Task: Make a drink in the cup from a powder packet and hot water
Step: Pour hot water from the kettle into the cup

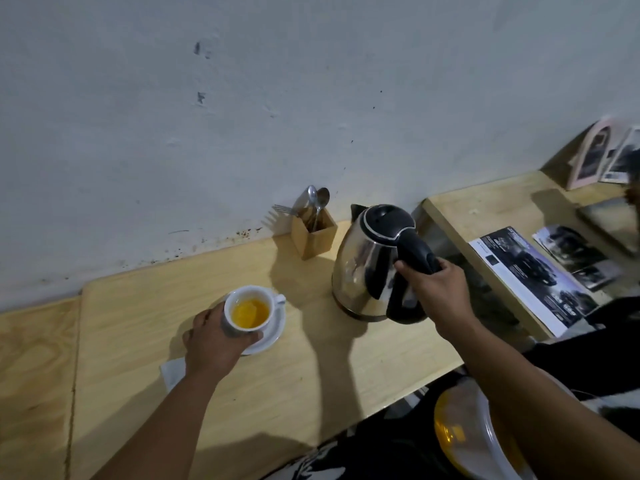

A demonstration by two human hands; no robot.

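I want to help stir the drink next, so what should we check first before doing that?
1. White ceramic cup sits upright on its white saucer: ok.
2. Left hand steadies the cup's side: ok.
3. Orange liquid is in the cup, below the rim: ok.
4. Shiny steel kettle with black handle looks upright on the light wooden table, right hand gripping the handle; whether its base fully rests: cannot tell.
5. Metal spoons stand in the wooden box holder by the wall, neither in hand: not ok.
6. Powder fully dissolved: cannot tell.
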